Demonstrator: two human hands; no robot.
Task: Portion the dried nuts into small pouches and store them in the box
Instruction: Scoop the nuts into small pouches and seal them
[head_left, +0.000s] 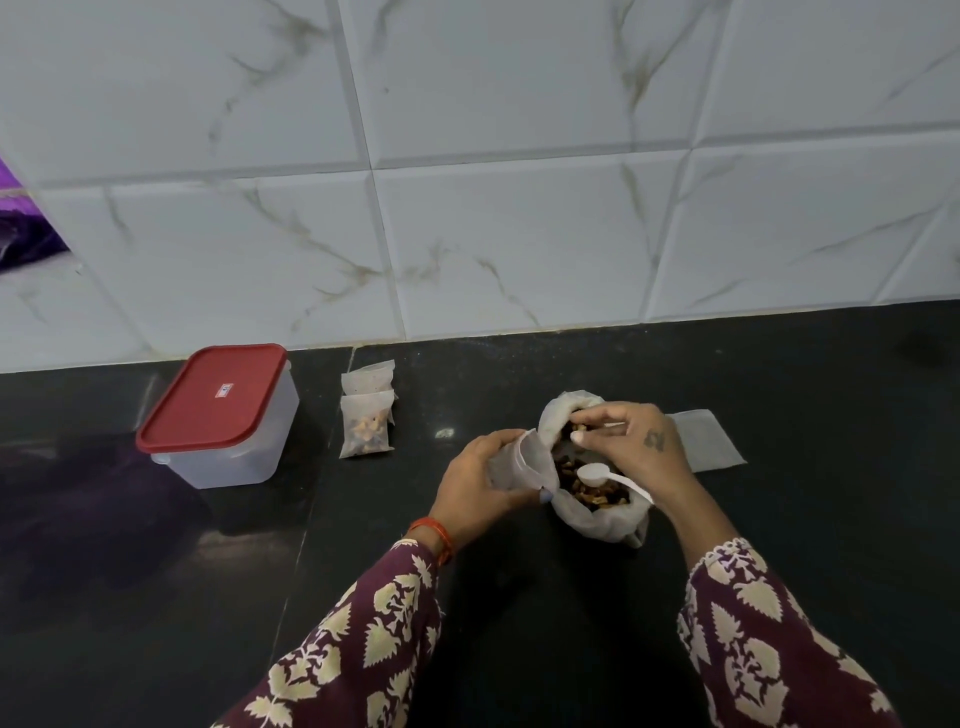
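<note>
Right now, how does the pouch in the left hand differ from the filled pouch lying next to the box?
The pouch in the left hand is held up off the counter, its mouth open; the filled pouch lies flat by the box, untouched. The filled pouch shows nuts inside; the held pouch's contents cannot be made out. Both are small, pale and translucent.

I count one box (218, 415) with a red lid, two filled pouches (366, 427) beside it, one empty pouch (706, 441) lying flat, and one pouch (514, 462) in hand. One large bag of nuts (592, 493), one white spoon (602, 475). Two hands in view: left hand (480, 483), right hand (631, 441).
</note>
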